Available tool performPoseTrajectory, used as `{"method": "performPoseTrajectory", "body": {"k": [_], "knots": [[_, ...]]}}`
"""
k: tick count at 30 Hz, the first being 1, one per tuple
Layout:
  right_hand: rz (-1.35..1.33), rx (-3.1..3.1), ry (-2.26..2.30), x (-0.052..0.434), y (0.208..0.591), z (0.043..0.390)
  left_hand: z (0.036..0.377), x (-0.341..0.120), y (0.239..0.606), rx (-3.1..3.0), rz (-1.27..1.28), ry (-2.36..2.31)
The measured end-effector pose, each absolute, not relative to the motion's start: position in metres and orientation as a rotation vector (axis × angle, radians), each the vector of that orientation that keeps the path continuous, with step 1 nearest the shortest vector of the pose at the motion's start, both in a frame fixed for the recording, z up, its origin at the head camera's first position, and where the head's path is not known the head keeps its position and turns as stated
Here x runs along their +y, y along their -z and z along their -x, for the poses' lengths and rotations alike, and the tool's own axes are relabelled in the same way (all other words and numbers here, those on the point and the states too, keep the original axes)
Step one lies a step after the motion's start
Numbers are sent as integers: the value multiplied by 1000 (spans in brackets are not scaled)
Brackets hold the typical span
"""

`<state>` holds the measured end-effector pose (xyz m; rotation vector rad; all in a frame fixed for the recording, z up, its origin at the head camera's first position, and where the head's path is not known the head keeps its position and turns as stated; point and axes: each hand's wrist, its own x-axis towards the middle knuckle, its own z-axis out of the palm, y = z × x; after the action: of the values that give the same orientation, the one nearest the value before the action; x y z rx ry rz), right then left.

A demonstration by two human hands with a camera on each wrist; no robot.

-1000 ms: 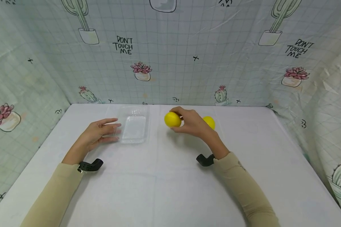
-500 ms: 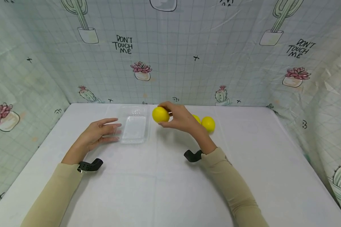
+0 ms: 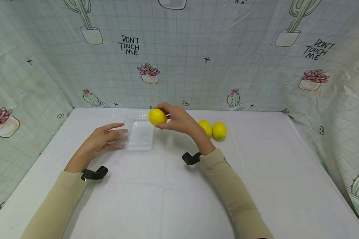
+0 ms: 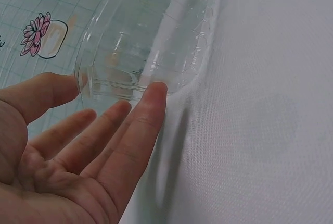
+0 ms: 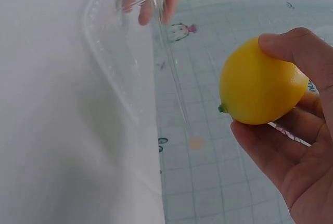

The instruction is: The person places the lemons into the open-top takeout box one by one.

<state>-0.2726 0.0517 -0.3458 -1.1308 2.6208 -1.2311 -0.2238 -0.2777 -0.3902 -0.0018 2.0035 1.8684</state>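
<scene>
The left hand (image 3: 103,141), fingers extended, lies at the left side of the clear container (image 3: 140,136); transparent plastic makes contact hard to confirm. Light bracing there should suffice. The first lemon (image 3: 157,117), pinched by the right hand (image 3: 179,119), appears raised near the container's far right corner; carry it high enough to clear the edge. A second lemon (image 3: 205,127) and third lemon (image 3: 219,130) rest on the table (image 3: 137,202).
</scene>
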Motion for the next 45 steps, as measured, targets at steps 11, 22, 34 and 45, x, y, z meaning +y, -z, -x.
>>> {"method": "performPoseTrajectory", "body": {"k": [11,22,34,45], "knots": [[1045,2611,1222,22,338,293,226,-276,391,2036,-20,-1844],[1015,2591,1125,-13,326,314,226,-278,392,2046,-53,-1833],[983,2560,1132,-29,337,325,226,-280,392,2047,-49,-1834],[889,2484,1250,-27,340,323,226,-279,390,2032,-27,-1839]]}}
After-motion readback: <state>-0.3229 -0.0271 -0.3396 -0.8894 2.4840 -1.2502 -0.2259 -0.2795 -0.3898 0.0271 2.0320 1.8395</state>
